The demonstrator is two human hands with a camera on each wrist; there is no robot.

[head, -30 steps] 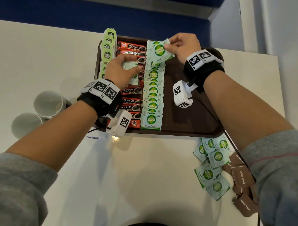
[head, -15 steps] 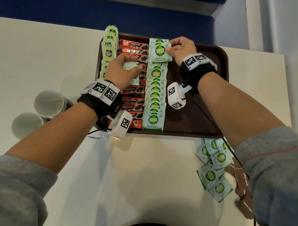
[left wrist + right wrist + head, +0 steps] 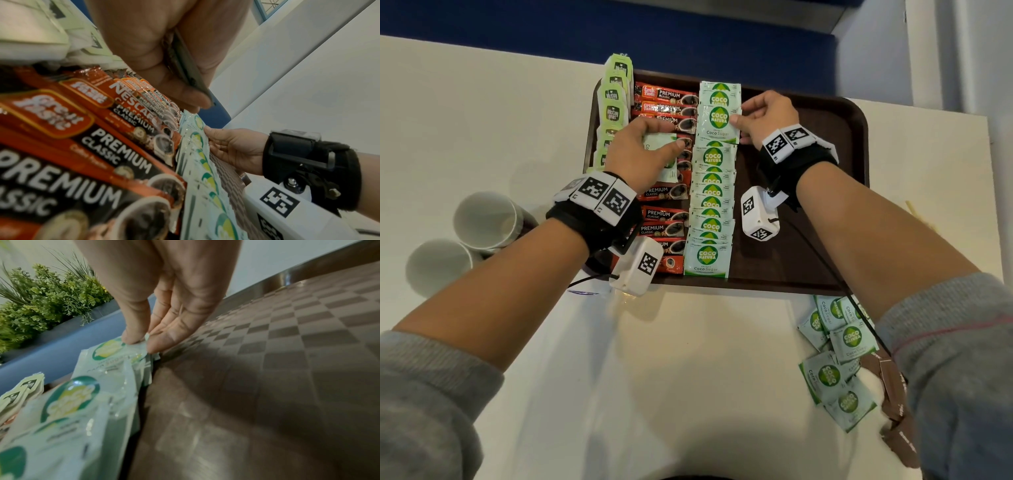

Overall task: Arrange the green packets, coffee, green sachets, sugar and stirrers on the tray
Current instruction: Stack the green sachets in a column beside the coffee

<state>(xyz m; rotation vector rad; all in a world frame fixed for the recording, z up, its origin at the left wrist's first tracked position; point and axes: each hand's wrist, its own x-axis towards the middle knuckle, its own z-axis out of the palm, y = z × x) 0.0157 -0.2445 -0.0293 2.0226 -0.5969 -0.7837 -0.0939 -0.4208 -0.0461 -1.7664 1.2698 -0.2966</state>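
Observation:
A brown tray [image 3: 825, 164] holds a column of green tea packets [image 3: 613, 102], a column of red coffee sachets [image 3: 664, 96] and a column of overlapping green sugar sachets [image 3: 710, 202]. My right hand [image 3: 738, 120] pinches the right edge of one green sachet [image 3: 719, 120], which lies flat near the far end of that column. In the right wrist view the thumb and fingers [image 3: 139, 342] pinch that sachet's edge. My left hand [image 3: 664, 137] hovers over the coffee row and grips a few green sachets [image 3: 661, 150]; the left wrist view shows those sachets [image 3: 189, 71] edge-on.
Two white cups [image 3: 482, 219] lie on the table left of the tray. Loose green sachets [image 3: 839, 346] and brown sugar sachets [image 3: 893, 387] lie on the table near the tray's front right corner. The tray's right half [image 3: 287, 353] is bare.
My right hand has brought the tilted green sachet down and left, so it now lies flat in line with the column. The left hand has hardly moved.

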